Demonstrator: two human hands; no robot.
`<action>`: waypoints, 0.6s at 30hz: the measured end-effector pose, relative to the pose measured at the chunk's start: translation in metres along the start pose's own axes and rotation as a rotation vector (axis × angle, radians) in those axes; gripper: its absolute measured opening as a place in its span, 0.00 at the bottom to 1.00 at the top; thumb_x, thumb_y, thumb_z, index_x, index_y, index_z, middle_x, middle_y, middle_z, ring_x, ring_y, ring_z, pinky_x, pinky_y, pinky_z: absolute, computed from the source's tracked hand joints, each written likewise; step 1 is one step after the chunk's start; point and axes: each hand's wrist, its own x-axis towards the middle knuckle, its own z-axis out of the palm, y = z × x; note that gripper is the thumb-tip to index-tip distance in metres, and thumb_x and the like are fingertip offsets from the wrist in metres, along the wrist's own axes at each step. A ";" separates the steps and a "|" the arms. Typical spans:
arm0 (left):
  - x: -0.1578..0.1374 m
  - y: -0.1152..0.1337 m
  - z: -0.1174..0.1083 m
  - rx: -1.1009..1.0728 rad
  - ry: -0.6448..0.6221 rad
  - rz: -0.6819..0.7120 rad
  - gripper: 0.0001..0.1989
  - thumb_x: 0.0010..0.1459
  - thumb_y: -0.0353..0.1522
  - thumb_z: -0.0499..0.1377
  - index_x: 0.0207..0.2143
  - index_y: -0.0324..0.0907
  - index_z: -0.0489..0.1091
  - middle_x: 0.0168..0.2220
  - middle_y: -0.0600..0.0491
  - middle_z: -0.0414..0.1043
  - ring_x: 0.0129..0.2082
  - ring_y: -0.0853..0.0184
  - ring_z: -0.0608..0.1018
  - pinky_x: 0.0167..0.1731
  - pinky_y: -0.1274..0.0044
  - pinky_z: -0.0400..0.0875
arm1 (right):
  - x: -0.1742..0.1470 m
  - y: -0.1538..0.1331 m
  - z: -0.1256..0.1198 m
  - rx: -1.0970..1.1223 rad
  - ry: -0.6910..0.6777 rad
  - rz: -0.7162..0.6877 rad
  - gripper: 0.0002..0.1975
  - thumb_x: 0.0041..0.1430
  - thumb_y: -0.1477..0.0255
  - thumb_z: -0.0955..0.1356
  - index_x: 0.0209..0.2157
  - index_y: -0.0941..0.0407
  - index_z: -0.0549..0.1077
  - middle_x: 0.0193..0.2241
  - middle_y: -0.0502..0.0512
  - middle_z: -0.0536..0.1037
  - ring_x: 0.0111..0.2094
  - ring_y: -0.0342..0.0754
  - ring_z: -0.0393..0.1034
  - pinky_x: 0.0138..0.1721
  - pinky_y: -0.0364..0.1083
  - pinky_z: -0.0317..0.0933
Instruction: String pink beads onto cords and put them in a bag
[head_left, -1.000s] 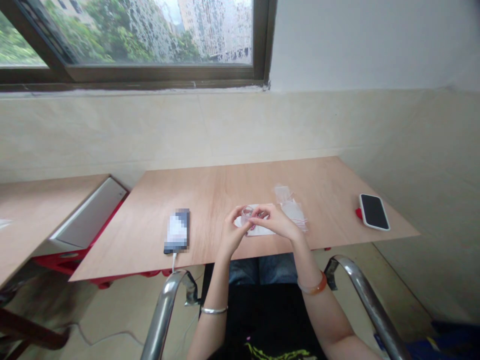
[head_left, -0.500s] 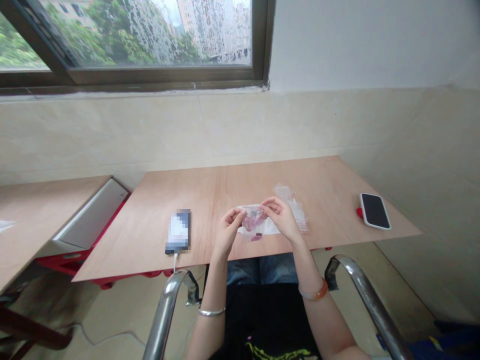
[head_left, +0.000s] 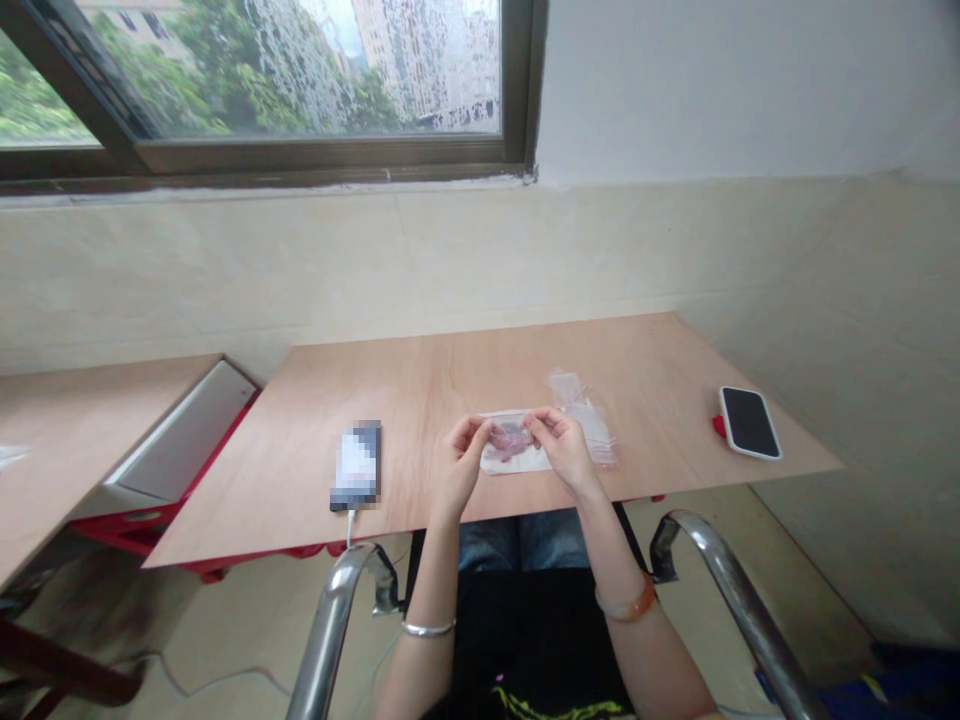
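Between my two hands is a small clear plastic zip bag (head_left: 510, 442) with pinkish-red contents I cannot make out. My left hand (head_left: 463, 455) pinches its upper left corner between thumb and fingers. At the upper right corner, my right hand (head_left: 559, 445) grips the bag the same way. A white sheet or pouch (head_left: 493, 466) lies on the table under the bag. Just beyond my right hand rests a pile of clear plastic bags (head_left: 596, 430) with pink zip lines.
The wooden table (head_left: 420, 390) holds a phone on a white cable (head_left: 356, 465) at left. A white-cased phone (head_left: 750, 422) leans on something red (head_left: 718, 426) at right. Metal armrests (head_left: 330, 620) flank me. A second table (head_left: 97, 420) stands at far left.
The bag has come down flatter over the white sheet, and my right hand has shifted slightly lower. The dark red piece seen below the bag earlier no longer shows there.
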 end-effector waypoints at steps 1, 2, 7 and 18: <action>0.000 0.002 0.001 0.009 -0.001 0.008 0.12 0.59 0.39 0.55 0.29 0.40 0.71 0.27 0.53 0.72 0.30 0.69 0.74 0.35 0.78 0.68 | 0.000 -0.001 0.000 0.005 0.010 -0.008 0.13 0.51 0.59 0.69 0.27 0.56 0.71 0.22 0.50 0.72 0.21 0.41 0.63 0.24 0.42 0.61; 0.000 0.004 0.002 0.012 -0.009 0.008 0.12 0.59 0.39 0.55 0.29 0.40 0.71 0.27 0.53 0.73 0.30 0.69 0.75 0.35 0.78 0.68 | 0.000 -0.002 0.000 0.008 0.017 -0.015 0.13 0.51 0.59 0.69 0.27 0.56 0.71 0.22 0.50 0.72 0.22 0.42 0.64 0.25 0.42 0.62; -0.001 0.009 0.004 -0.001 -0.084 -0.016 0.11 0.58 0.38 0.57 0.32 0.40 0.72 0.30 0.52 0.74 0.32 0.67 0.75 0.35 0.77 0.68 | -0.003 -0.007 -0.002 0.001 0.012 -0.011 0.12 0.51 0.61 0.69 0.29 0.56 0.72 0.23 0.51 0.73 0.25 0.43 0.67 0.31 0.43 0.64; -0.005 0.011 0.011 0.134 -0.077 0.048 0.12 0.59 0.40 0.55 0.31 0.41 0.72 0.30 0.51 0.74 0.33 0.66 0.75 0.35 0.76 0.68 | -0.011 -0.011 0.003 -0.048 -0.044 -0.084 0.08 0.53 0.64 0.69 0.30 0.54 0.74 0.30 0.52 0.75 0.30 0.45 0.70 0.32 0.45 0.67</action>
